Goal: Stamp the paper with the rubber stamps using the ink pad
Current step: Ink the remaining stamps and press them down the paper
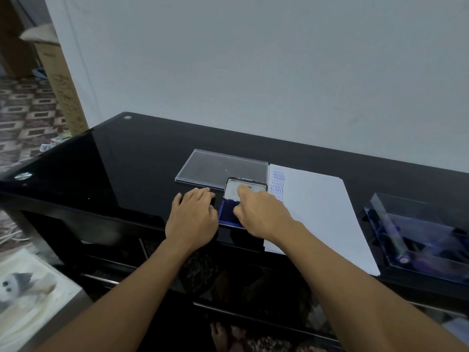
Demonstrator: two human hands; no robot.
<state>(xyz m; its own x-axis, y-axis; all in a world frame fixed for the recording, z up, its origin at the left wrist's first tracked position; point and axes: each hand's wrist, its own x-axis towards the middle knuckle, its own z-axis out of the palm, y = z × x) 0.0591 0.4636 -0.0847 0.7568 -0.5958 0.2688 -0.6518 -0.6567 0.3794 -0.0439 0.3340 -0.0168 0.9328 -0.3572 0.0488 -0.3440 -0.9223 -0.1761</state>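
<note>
Left hand (193, 214): fingers straight and close together, flat on the black table (127, 161), just left of the ink pad (225, 213). Right hand (261, 214): fingers curled over the blue pad, one fingertip on the raised lid (234, 190); whether it holds anything cannot be told. Paper (317, 212) lies just right of the pad, with blue impressions along its left edge. Clear box (385, 212) at far right holds dark stamps.

Cannot see most of ink pad (226, 212) under right hand (264, 214), nor anything beneath its curled fingers. Cannot read print on lid (234, 191): too small. Cannot make out lower stamped rows on paper (317, 212), behind that hand. Cannot tell contents of clear box (418, 232), blurred and cropped at right edge.
</note>
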